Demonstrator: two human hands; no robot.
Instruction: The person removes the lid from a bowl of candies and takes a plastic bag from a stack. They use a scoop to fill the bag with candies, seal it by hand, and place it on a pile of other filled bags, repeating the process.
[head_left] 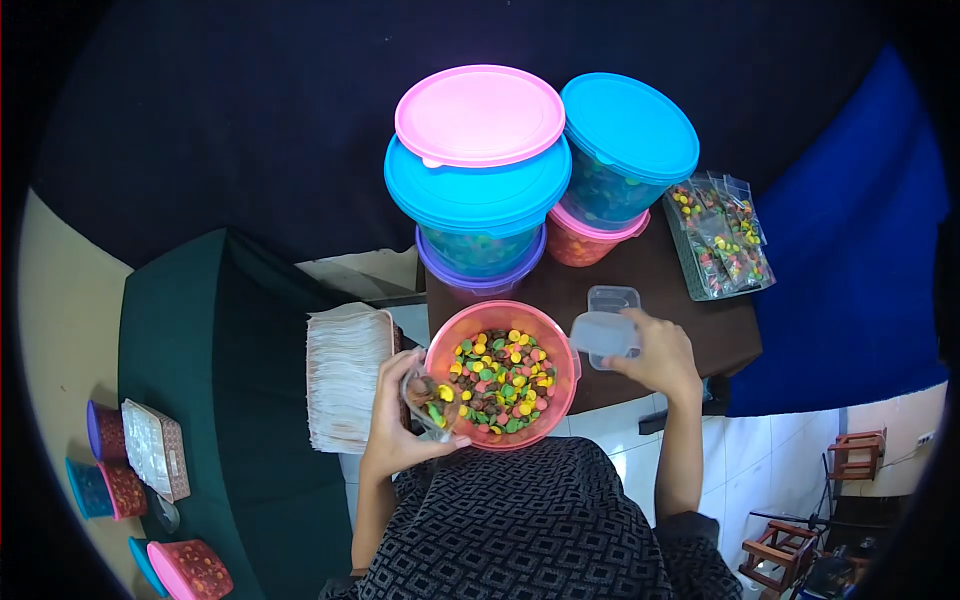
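Note:
My left hand point(395, 415) is closed around a clear plastic bag point(430, 402) with some colorful candies in it, at the left rim of a pink tub point(440, 345). Yellow, green, pink and brown button-shaped candies point(505, 385) fill the tub's lower part. To the right, my right hand point(655, 352) grips a small clear plastic container point(603, 335) between thumb and fingers, right beside the tub's rim. Another clear plastic piece point(613, 298) shows just behind it, over the brown table.
Lidded tubs with blue lids point(630, 145) and a pink lid point(480, 115) stand stacked behind. A basket point(700, 280) of filled candy bags is at the right of the brown table point(720, 340). Left lies a stack of flat bags point(350, 375) in a basket.

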